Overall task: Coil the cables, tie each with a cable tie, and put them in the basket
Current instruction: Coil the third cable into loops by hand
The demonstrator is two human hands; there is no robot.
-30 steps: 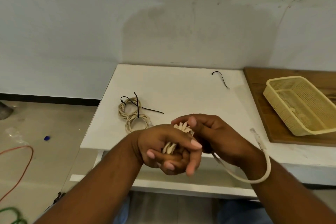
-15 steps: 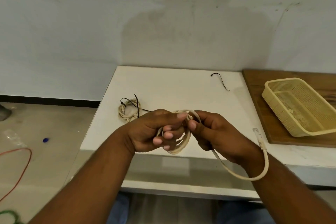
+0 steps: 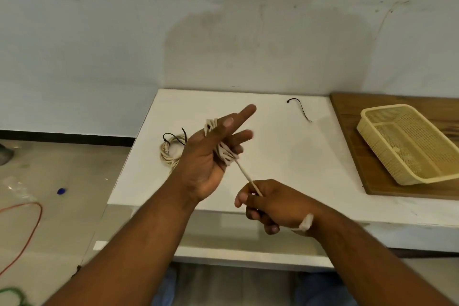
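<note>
A cream cable [image 3: 224, 154] is wound in several loops round the fingers of my left hand [image 3: 211, 156], which is raised above the white table [image 3: 285, 151] with its fingers stretched out. One taut strand runs down from the loops to my right hand [image 3: 270, 204], which pinches it near the table's front edge. The cable's plug end [image 3: 306, 223] sticks out by my right wrist. A second cream coil [image 3: 171, 150] with a black tie on it lies on the table, left of my left hand. A loose black cable tie [image 3: 300, 109] lies at the table's back. The yellow basket [image 3: 407, 176] stands at the right.
The basket rests on a wooden board [image 3: 352, 131] at the table's right side. On the floor at the left lie an orange cable [image 3: 32, 228], a green cable [image 3: 12, 295] and a small blue cap [image 3: 61, 191]. A wall stands right behind the table.
My hands have come apart. The left hand rose and straightened its fingers with the loops round them, and the right hand pulled the free strand down toward the front edge.
</note>
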